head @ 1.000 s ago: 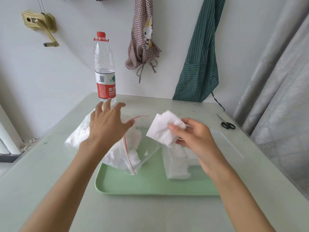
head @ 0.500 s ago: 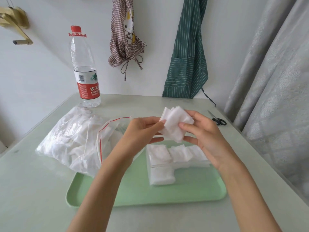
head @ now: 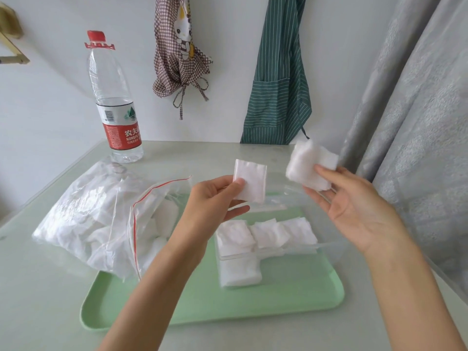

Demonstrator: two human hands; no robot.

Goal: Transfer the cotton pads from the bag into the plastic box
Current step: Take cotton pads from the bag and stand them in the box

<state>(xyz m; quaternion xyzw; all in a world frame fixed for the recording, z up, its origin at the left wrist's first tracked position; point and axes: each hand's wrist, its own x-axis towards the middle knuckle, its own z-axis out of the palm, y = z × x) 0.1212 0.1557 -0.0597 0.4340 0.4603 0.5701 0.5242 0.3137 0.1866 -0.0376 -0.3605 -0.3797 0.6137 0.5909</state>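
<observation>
Left hand (head: 215, 198) pinched one cotton pad (head: 250, 181) at frame centre; right hand (head: 354, 206) gripped a loose pad stack (head: 310, 165), which could spill, apparently missing the clear plastic box (head: 329, 243).

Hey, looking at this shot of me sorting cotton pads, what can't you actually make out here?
Head view only:
- Plastic box: clear walls barely show, so its outline and depth are uncertain.
- Pads in the right hand: the bunch is blurred; no count.
- Bag: crinkled film hides how many pads remain.
- Bottle label: small print unreadable.
</observation>
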